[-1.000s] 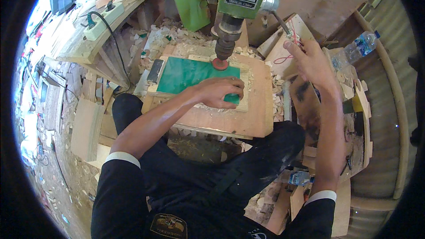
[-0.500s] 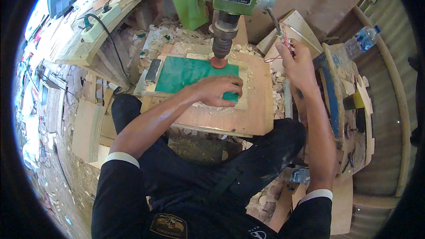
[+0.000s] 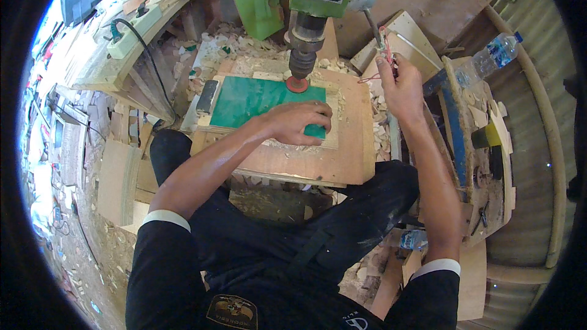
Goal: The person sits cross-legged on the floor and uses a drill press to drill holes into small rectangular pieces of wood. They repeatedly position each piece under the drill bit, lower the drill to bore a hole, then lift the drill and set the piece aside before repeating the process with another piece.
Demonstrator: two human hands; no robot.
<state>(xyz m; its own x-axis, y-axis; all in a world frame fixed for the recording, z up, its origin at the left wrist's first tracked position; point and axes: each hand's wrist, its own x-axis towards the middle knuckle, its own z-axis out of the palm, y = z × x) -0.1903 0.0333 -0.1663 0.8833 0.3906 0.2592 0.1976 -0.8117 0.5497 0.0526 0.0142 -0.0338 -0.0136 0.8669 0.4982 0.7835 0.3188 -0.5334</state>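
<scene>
Since a second ago the right hand [image 3: 400, 88] has pulled the drill press lever [image 3: 374, 27] nearer, and the round red cutter [image 3: 297, 84] now meets the far edge of the green panel [image 3: 260, 101]. That hand is closed around the lever's end. The left hand [image 3: 299, 121] lies open and flat, fingers spread, pressing the green panel onto the wooden desk [image 3: 348, 159], just beside the cutter, with wood chips [image 3: 379, 128] scattered about.
</scene>
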